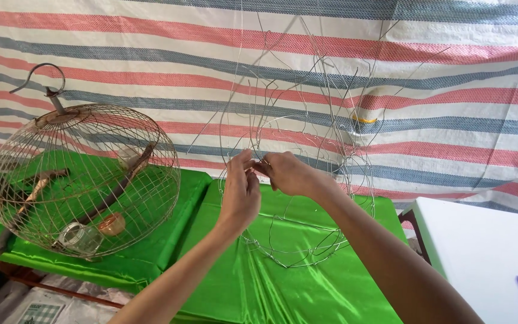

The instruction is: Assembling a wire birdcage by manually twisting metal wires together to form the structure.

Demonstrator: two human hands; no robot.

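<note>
Thing: a thin, shiny, silver wire frame (295, 144), not finished, shaped a bit like a round cage.
Look: many skinny wires bend and cross. You can see right through it.
Top: loose wire ends stick up and out in all directions, in front of the striped sheet.
Bottom: curved wire loops sit low on the bright green shiny cloth.
Pose: it stands up tall, a little messy and open.
Place: in the middle of the view, to the right of the finished round cage.
Hold: both hands pinch wires at its middle, close together.
</note>
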